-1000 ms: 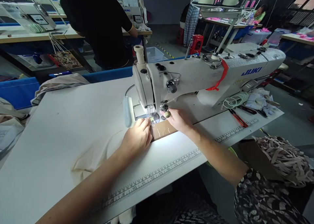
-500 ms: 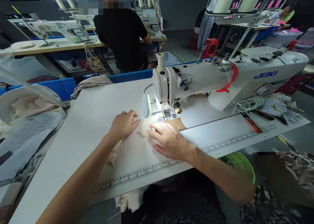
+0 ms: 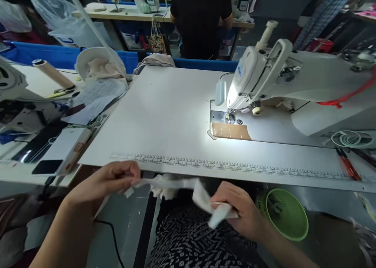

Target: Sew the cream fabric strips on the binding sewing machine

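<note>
A narrow white fabric strip (image 3: 200, 194) stretches between my two hands, in front of the table edge and above my lap. My left hand (image 3: 119, 176) pinches one end of it between thumb and fingers. The other end is gripped in my right hand (image 3: 235, 207), where the strip folds over and a short tail hangs out. Behind my hands is the white sewing table (image 3: 164, 111) with a ruler scale (image 3: 205, 164) along its front edge. The sewing machine (image 3: 255, 76) stands at its right, its lamp lighting the needle area.
A green basket (image 3: 304, 221) is below the table at right. Red-handled snips (image 3: 348, 164) and a coiled cord (image 3: 351, 138) lie on the table's right. Pale cloth (image 3: 167, 185) hangs at the front edge. Papers (image 3: 94, 99) and a thread cone (image 3: 53, 74) lie left. A person (image 3: 201, 21) sits beyond.
Both hands have left the pale cloth by the needle and come back to the front of the table. They now hold a white strip. The view has turned left and down.
</note>
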`<state>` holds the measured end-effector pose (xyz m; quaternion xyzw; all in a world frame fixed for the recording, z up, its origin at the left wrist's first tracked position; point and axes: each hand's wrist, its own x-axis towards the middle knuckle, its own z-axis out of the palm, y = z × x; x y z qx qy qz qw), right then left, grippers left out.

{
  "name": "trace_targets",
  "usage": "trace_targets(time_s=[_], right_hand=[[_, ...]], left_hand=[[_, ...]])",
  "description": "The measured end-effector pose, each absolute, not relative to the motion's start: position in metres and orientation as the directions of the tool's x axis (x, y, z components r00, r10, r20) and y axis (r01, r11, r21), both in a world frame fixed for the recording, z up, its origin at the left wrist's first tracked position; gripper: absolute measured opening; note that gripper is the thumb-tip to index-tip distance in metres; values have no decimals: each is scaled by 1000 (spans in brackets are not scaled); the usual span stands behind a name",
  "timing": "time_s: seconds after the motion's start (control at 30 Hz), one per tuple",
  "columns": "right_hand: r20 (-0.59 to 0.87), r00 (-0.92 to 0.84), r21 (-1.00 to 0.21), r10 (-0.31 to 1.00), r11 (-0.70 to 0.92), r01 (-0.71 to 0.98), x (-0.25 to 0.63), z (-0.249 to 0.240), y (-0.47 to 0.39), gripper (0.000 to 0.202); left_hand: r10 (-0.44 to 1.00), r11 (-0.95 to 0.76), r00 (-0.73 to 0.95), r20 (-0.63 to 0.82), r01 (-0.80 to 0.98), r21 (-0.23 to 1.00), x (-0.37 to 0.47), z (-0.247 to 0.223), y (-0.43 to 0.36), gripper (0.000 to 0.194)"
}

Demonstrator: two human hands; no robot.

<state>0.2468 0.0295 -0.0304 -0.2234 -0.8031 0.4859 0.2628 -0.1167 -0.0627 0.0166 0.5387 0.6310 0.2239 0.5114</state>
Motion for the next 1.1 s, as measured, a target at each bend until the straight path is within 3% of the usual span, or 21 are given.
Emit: trace_targets(time_s=[0.07,0.1,0.23,0.33,0.43,0.67,0.87,1.1], right_hand=[[-125,-689,-980,714,17,196,256,-50,19,28],[-207,-638,-969,742,-67,237,258,-63,17,35],[-295,-474,-936,829,-151,319,252,-135,29,53],[-338,-408,-900,848,-164,405,243,-185,49,43],[-328,-361,-858,873,-116,500,237,-220,67,27],[-212,-451,-769,867,137,625,238,-244,71,28],[-142,-664,-759,734,350,549,220,-233,55,24],[-35,-809,-786,587,484,385,196,-200,41,27]], left_hand=[[891,346,113,-440,460,818,-117,-1,-86,34],[882,367,98,-461,469,803,-116,-14,-92,35],[864,421,49,-500,474,773,-111,-78,-86,47],[870,413,42,-491,481,773,-114,-124,-72,53],[887,377,40,-460,511,772,-118,-160,-66,56],[957,262,-61,-284,605,752,-104,-197,-79,58],[964,212,-25,-266,677,705,-91,-197,-85,55],[944,119,119,-308,749,651,-92,-178,-75,51]])
